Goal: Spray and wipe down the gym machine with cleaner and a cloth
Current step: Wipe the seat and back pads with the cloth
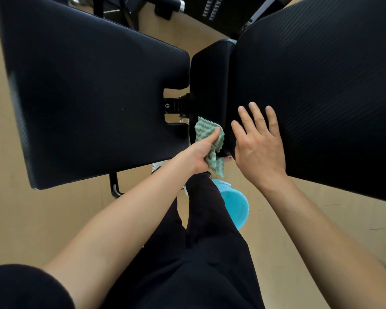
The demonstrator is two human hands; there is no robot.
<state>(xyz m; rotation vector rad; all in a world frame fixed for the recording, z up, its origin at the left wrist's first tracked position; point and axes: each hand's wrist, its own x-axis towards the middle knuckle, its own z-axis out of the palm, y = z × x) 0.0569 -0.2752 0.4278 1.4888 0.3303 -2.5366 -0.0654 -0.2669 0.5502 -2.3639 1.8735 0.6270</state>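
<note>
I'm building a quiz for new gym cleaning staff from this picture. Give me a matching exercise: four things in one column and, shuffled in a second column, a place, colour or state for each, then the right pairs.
Column one
1. left hand
2. right hand
3. cloth
4. bucket

Column two
a. light blue, on the floor
b. fingers spread, flat on the large right pad
c. green and white, against the small middle pad
d. grips the cloth

Pairs: 1-d, 2-b, 3-c, 4-a
</note>
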